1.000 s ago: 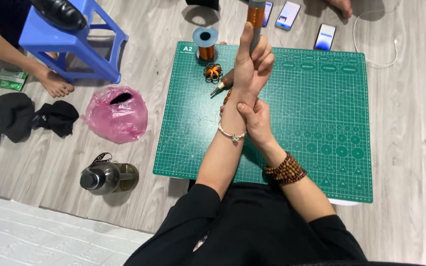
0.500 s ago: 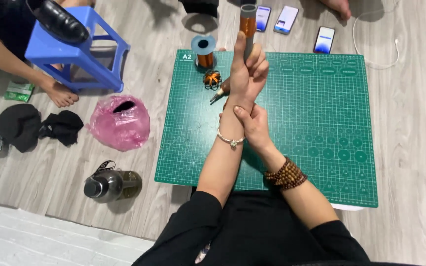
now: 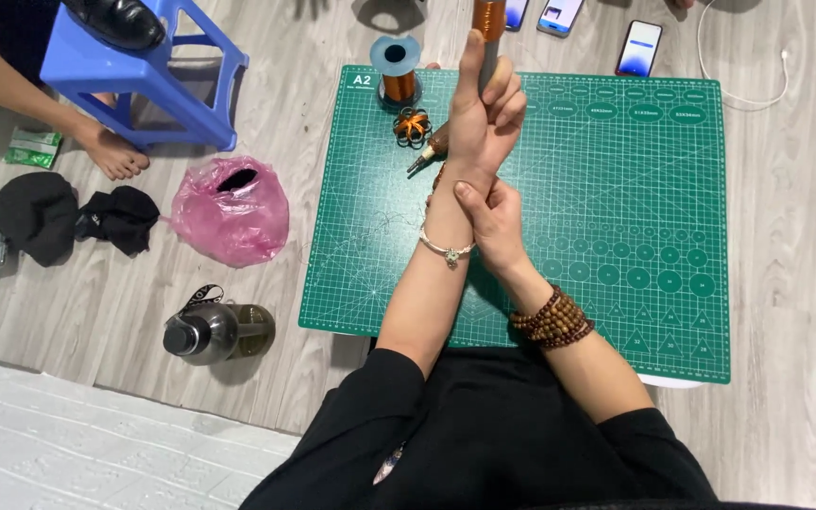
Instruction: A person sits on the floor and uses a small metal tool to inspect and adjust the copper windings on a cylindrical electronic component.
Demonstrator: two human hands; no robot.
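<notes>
STEP: winding check, by the look of it | left hand [image 3: 485, 118] clenched round grey rod [image 3: 488, 57] with copper coil [image 3: 488, 14], raised over green mat [image 3: 616, 189] | right hand [image 3: 488, 222] clasps your left wrist | NEXT: keep rod steady; wire spool [image 3: 397, 71] sits near.

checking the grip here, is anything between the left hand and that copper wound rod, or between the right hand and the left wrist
Nothing visible. The left hand wraps directly around the grey rod below its copper winding, held upright over the green cutting mat. The right hand grips the bare left wrist, just above the bracelet.
</notes>
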